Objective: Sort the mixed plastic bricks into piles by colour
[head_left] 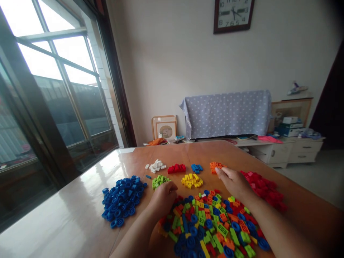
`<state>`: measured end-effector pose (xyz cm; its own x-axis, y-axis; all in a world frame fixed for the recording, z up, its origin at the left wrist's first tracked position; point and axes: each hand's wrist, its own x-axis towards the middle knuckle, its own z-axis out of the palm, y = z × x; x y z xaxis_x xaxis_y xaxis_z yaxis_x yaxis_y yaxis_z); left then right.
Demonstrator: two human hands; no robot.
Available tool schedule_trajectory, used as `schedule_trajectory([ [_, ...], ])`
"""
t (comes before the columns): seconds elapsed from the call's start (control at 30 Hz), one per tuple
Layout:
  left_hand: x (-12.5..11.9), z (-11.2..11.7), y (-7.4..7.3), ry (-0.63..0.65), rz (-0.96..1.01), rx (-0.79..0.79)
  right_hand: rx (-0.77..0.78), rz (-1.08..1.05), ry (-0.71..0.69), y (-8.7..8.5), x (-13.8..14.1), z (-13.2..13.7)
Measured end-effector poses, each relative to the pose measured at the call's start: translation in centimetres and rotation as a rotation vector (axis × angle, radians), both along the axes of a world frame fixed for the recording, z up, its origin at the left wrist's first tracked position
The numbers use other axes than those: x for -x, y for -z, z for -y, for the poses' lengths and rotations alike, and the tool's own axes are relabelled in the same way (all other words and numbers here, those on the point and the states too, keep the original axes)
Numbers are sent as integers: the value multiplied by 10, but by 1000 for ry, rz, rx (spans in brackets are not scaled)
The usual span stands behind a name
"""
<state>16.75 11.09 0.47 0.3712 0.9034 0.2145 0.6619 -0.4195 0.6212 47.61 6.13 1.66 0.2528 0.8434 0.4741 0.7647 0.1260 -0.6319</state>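
My left hand (164,196) is closed, its fingers curled over the near side of the lime green brick pile (159,181) and the left edge of the mixed brick heap (209,218). Whatever it may hold is hidden. My right hand (234,182) reaches across the heap, thumb and fingers pinched at the small orange brick pile (216,165). I cannot make out a separate brick between those fingertips. Between the hands lies a yellow brick pile (192,180). Behind it are red bricks (176,168) and blue bricks (197,168).
A large blue pile (123,200) of bricks and round pieces sits left, a red brick pile (264,188) right of my right forearm. White bricks (157,166) and a lone blue brick (148,176) lie farther back on the brown table (88,215). Beyond stands a white cabinet (303,152).
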Motion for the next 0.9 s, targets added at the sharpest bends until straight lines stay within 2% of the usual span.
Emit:
schedule_trajectory([
  [0.13, 0, 5, -5, 20, 11, -7, 9, 10, 16, 3, -3, -3],
  [0.33, -6, 29, -21, 200, -65, -111, 60, 77, -40, 11, 8, -3],
  [0.47, -9, 38, -25, 282, -153, -119, 81, 103, -89, 10, 17, 1],
  [0.67, -13, 39, -19, 287, -171, -114, 77, 113, -100, 11, 18, 0],
  [0.9, -14, 42, -24, 268, -165, -136, 74, 115, -101, 12, 17, 0],
])
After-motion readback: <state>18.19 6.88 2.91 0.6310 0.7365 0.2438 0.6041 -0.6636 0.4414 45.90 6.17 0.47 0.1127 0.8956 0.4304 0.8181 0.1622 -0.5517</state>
